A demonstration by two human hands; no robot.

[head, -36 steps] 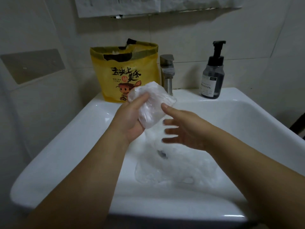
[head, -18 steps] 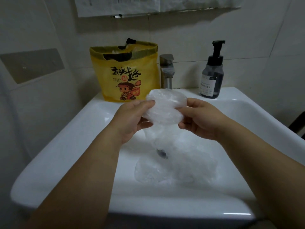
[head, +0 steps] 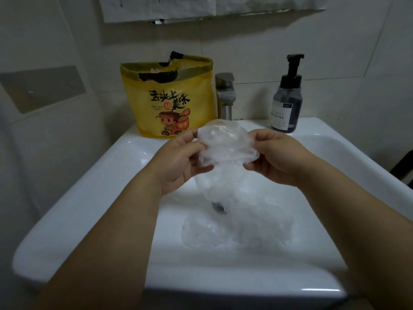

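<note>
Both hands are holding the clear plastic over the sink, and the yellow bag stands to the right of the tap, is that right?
Not quite. The head view shows the yellow bag standing left of the tap, not right of it. The left hand and right hand do both hold the clear plastic over the sink.
</note>
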